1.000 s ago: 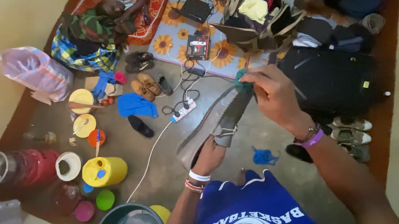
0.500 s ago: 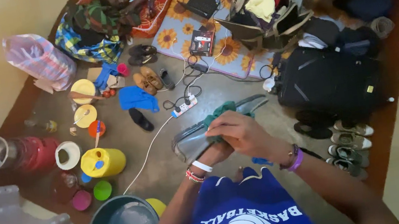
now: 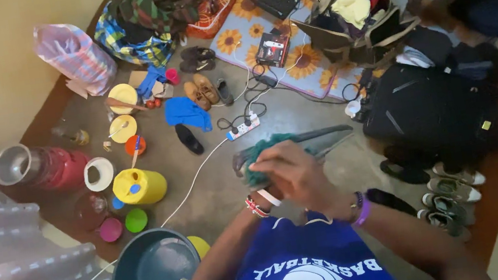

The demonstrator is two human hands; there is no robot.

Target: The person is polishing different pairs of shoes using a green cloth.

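Observation:
I hold a grey shoe (image 3: 322, 139) level in front of my chest, sole side facing up. My right hand (image 3: 290, 173) is closed on a teal cloth (image 3: 257, 157) and presses it onto the heel end of the shoe. My left hand (image 3: 272, 191) grips the shoe from below and is mostly hidden under the right hand; only its wrist with a white band and beaded bracelets shows. A purple band circles my right wrist.
A dark round basin (image 3: 151, 279) stands at my lower left, with a yellow jerrycan (image 3: 139, 186), small coloured bowls and plates beyond it. A white power strip (image 3: 244, 127) and its cables cross the floor. To the right are a black backpack (image 3: 435, 112) and sneakers (image 3: 450, 189). A person (image 3: 156, 5) lies at the top.
My right hand with the cloth has drawn back from the toe end to the heel end. The shoe has dropped from a raised tilt to level, closer to my chest.

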